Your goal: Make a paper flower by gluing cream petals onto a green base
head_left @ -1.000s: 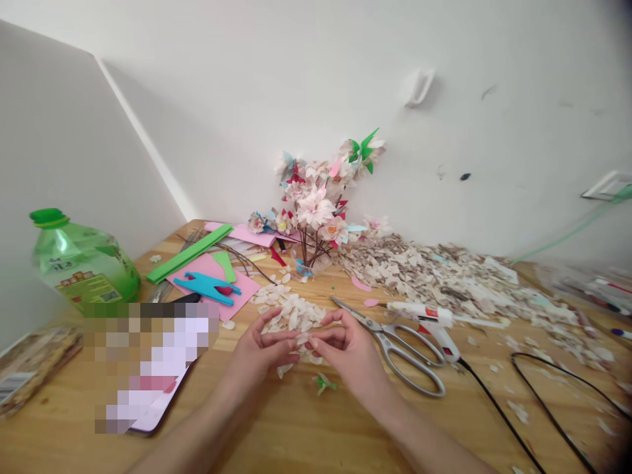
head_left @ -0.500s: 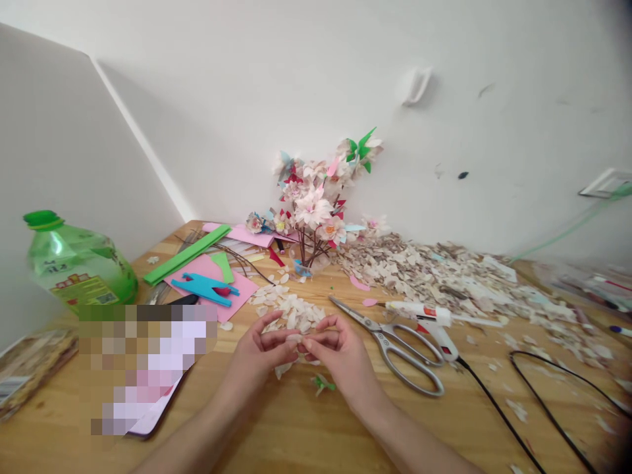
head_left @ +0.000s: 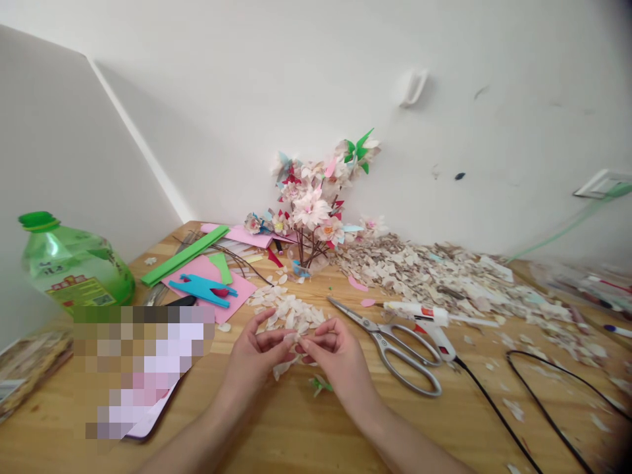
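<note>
Side by side over the near middle of the table, my left hand [head_left: 257, 352] and my right hand [head_left: 340, 355] meet at their fingertips. Both pinch a small whitish petal [head_left: 297, 337], largely covered by the fingers. Just behind them lies a loose pile of pale petals [head_left: 291, 309]. A small green piece [head_left: 320, 384] sits under my right hand, partly hidden by it. To the right of that hand are metal scissors [head_left: 368, 324], blades pointing away to the left. Beyond the pile stands a bunch of handmade flowers [head_left: 312, 207] on brown stems.
A white glue gun [head_left: 417, 313] with a black cord [head_left: 494, 398] lies right of the scissors. Whitish scraps [head_left: 424, 276] cover the back right. Left are a green bottle [head_left: 79, 270], blue folded strip [head_left: 202, 289], pink paper [head_left: 237, 299] and green strip [head_left: 185, 255].
The view has shifted slightly. My fingertips have moved a little on the petal, and both hands stay together in the same place above the table.
</note>
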A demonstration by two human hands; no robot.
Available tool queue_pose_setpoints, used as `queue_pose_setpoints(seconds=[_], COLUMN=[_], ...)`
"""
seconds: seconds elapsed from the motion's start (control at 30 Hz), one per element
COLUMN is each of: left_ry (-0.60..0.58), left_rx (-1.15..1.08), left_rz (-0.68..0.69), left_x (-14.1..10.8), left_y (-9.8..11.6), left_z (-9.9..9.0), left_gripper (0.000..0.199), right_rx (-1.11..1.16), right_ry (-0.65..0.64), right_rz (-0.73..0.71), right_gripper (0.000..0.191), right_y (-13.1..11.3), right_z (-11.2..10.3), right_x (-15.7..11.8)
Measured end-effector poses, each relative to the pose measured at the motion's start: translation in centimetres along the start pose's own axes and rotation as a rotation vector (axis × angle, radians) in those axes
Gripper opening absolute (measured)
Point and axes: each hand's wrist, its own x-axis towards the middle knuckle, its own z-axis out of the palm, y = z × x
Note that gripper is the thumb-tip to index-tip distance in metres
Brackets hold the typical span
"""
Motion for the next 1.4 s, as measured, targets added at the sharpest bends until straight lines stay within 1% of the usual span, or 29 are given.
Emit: queue_pose_setpoints(seconds=[0.2,0.4,0.5,0.6,0.73,0.8,0.87,0.93,0.97,1.0,1.03,1.07,1.1,1.17,1.2,1.27,1.4], left_ry=[-0.003,0.05,0.035,0.02,0.017,0.015,0.008,-0.004,-0.01,-0.012,-0.014,-0.015,-0.019,-0.041,-0.058,-0.088,-0.111], left_rx=[-0.062,-0.123,-0.119,-0.108,-0.101,-0.091,-0.075,-0.064,-0.063,-0.064,-0.063,-0.058,-0.049,-0.023,-0.009,0.016,0.055], left_rz=[-0.003,0.014,-0.015,-0.014,-0.014,-0.004,0.013,0.033,0.04,0.046,0.052,0.058,0.065,0.092,0.106,0.142,0.238], left_x=[0.1,-0.2,-0.2,0.0,0.1,0.0,-0.1,-0.2,-0.2,-0.3,-0.3,-0.3,-0.3,-0.4,-0.4,-0.3,-0.1], left_y=[-0.4,-0.4,-0.3,-0.4,-0.4,-0.3,-0.2,0.0,0.0,0.0,0.0,-0.1,-0.2,-0.5,-0.6,-1.0,-1.8], left_z=[-0.1,0.1,0.1,0.0,-0.1,0.0,-0.1,-0.1,-0.1,-0.1,-0.1,0.0,0.1,0.3,0.4,0.5,0.4], left_gripper=[0.075,0.067,0.069,0.072,0.072,0.07,0.065,0.062,0.061,0.06,0.06,0.06,0.061,0.062,0.063,0.064,0.062], right_rx=[0.051,0.068,0.065,0.065,0.062,0.035,-0.077,-0.314,-0.478,-0.654,-0.837,-1.01,-1.172,-1.418,-1.505,-1.606,-1.648], right_ry=[-0.045,0.016,0.022,0.023,-0.003,-0.045,-0.112,-0.162,-0.157,-0.122,-0.063,-0.004,0.026,0.048,0.042,0.017,-0.032], right_rz=[0.021,0.001,-0.003,-0.003,0.012,0.018,0.006,-0.049,-0.102,-0.149,-0.195,-0.241,-0.27,-0.227,-0.188,-0.104,0.037], right_gripper=[0.035,0.036,0.036,0.035,0.036,0.034,0.028,0.019,0.012,0.007,0.006,0.013,0.02,0.034,0.039,0.045,0.049], right_y=[-0.2,-0.1,0.1,0.2,0.3,0.0,-0.7,-1.7,-2.1,-2.6,-2.9,-3.2,-3.3,-3.3,-3.2,-3.2,-3.5], right_z=[0.2,0.1,0.1,0.1,0.4,0.1,-1.0,-3.2,-4.7,-6.2,-7.9,-9.4,-10.7,-12.7,-13.2,-13.6,-13.1], right_x=[-0.2,-0.2,-0.1,-0.1,-0.2,-0.3,-0.4,-0.4,-0.4,-0.3,-0.3,-0.3,-0.4,-0.6,-0.7,-0.8,-0.2])
